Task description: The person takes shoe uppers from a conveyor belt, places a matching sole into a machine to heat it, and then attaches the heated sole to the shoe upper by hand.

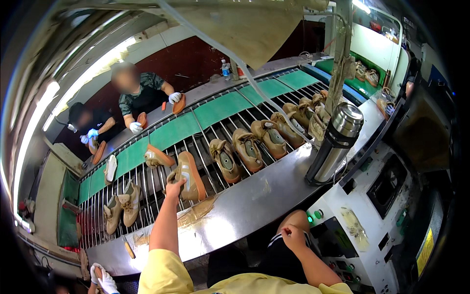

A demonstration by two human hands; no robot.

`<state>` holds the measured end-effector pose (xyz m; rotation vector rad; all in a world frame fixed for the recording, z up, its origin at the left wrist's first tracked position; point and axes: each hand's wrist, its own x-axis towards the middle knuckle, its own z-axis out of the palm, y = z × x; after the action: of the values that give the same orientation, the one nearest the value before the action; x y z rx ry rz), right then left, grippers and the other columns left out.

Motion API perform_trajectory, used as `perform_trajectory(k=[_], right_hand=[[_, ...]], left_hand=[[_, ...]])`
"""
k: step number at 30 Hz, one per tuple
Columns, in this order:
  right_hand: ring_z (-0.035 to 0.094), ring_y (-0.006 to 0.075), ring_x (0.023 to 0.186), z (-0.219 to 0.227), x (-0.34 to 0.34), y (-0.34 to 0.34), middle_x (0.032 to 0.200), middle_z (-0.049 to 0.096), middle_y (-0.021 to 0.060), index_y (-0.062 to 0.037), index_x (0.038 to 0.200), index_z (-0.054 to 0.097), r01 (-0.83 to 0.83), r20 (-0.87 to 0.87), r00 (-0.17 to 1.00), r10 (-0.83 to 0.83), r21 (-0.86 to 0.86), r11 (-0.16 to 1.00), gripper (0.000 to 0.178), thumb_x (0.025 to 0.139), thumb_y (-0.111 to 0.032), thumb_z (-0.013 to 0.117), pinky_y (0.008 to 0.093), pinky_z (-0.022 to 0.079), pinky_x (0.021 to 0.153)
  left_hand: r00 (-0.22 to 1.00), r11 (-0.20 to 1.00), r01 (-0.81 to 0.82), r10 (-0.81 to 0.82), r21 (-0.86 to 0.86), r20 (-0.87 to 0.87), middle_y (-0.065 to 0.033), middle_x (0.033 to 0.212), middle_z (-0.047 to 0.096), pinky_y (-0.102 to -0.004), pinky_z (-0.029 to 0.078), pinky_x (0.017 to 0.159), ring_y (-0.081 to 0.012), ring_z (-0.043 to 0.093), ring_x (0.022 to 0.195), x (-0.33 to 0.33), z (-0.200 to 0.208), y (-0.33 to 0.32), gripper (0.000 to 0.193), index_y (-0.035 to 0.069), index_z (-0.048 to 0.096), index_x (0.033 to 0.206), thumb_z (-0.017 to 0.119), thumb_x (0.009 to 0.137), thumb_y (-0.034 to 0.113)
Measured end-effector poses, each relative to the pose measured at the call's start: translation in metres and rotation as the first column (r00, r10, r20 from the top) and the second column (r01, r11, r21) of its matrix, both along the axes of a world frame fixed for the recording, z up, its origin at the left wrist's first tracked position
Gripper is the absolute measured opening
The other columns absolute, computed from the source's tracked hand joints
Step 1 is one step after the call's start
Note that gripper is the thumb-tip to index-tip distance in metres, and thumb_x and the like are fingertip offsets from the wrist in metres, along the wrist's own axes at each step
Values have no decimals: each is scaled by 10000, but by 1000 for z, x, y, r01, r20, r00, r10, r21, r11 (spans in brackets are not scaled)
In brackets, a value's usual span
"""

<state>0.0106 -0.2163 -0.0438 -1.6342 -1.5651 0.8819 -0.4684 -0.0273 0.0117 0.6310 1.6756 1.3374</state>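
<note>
My left hand [174,186] grips a tan sneaker [188,172] with a gum-brown sole, tipped on its side over the conveyor's metal rods. Its thumb lies across the upper, near the pale side stripe. By my knee, at the white machine, my right hand [293,237] is loosely curled closed, and nothing shows in it. Just beyond the held sneaker another tan shoe [155,157] lies on its side. A pair of tan sneakers [129,203] stands to the left. To the right, several more, including a lace-up sneaker [224,160], stand in a row.
A steel thermos [335,144] stands on the metal ledge [254,198]; a wooden-handled tool [129,249] lies at its left end. Across the green belt [171,131], two people handle soles and shoes. Gloved hands [102,279] show at lower left. A post [339,63] and hanging tube rise ahead.
</note>
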Motion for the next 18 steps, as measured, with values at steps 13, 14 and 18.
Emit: perform_trajectory(k=[13,14,18], right_hand=[[524,267,526,-36,15,9,579,525,81,-65,630,565,-114,154,986,60,373,921,74,648,-40,632,355,418,494],[536,273,540,-37,18,10,586,536,80,-71,630,569,-103,148,988,52,364,926,66,646,-51,630,365,428,502],[536,278,531,-39,11,8,582,537,83,-65,633,568,-102,137,989,58,342,934,51,644,-49,616,368,438,507]], left_hand=[[635,833,-222,-271,-507,-723,-171,1255,490,-453,412,966,-336,481,1183,91,-23,75,821,16,411,1231,819,605,355],[697,859,-208,-206,-468,-687,-180,1247,499,-449,418,959,-343,488,1175,85,-28,76,788,8,435,1211,804,616,369],[873,994,-104,100,18,-478,-186,1091,577,-385,436,901,-324,559,1029,48,-63,61,727,-29,494,1201,743,697,432]])
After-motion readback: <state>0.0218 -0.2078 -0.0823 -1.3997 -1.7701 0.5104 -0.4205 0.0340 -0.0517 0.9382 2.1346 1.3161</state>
